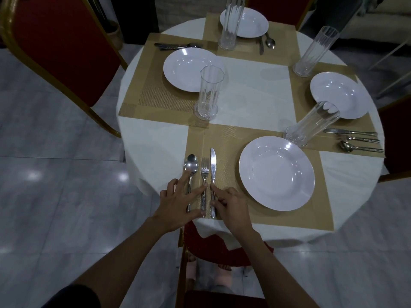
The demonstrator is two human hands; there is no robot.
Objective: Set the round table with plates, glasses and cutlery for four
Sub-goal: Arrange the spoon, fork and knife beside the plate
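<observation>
Near setting: spoon (pixel 190 166), fork (pixel 204 170) and knife (pixel 213 163) lie side by side on the placemat (pixel 226 138), left of the plate (pixel 277 173). The left hand (pixel 178 203) is flat, fingers spread, pressing the spoon and fork handles. The right hand (pixel 231 205) has index and thumb on the knife handle; pinch or nudge, can't tell. Suggest sliding, not lifting: square the handle ends to the mat's near edge, with even gaps. The far-left cutlery (pixel 175 46) is a dark bunch, pieces unclear. Far setting shows no fork, maybe behind the glass (pixel 230 30).

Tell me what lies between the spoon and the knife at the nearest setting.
In the head view, the fork lies between the spoon and the knife, parallel to both.
</observation>
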